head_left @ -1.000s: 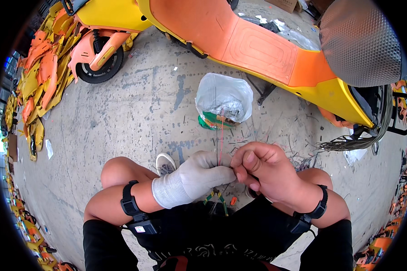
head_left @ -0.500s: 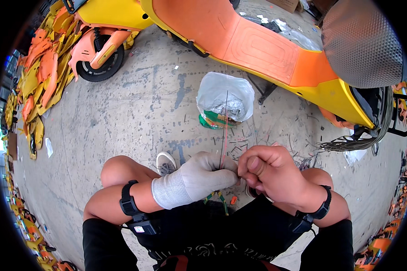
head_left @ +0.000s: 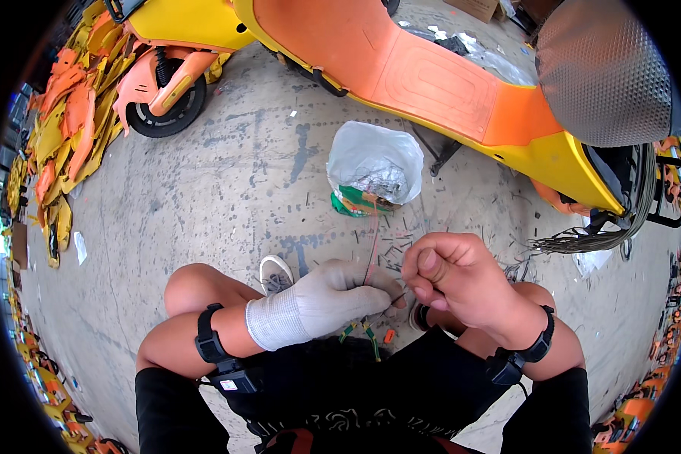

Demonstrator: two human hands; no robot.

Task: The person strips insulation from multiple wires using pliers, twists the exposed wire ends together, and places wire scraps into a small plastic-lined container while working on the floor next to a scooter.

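My left hand (head_left: 333, 301), in a pale knitted glove, is closed on a thin wire (head_left: 375, 238). Its reddish length rises from the fingers toward the white bag. Just to the right, my bare right hand (head_left: 455, 276) is curled with the thumb pressed on the fingers; whatever it may pinch is hidden. A small gap separates the two hands. Below the gloved hand, pliers with green and yellow handles (head_left: 371, 339) rest between my legs. Beside them is a small orange piece (head_left: 390, 335).
A white bag with a green lower part (head_left: 339, 163) stands ahead, silvery scraps inside. Short dark offcuts (head_left: 392, 246) litter the floor. An orange and yellow scooter (head_left: 439, 87) spans the far side. A wire bundle (head_left: 583, 244) hangs at right; body panels (head_left: 60, 129) are heaped at left.
My right hand has moved slightly up and away from the left hand, opening a gap. The wire's dark upper end no longer shows over the bag.
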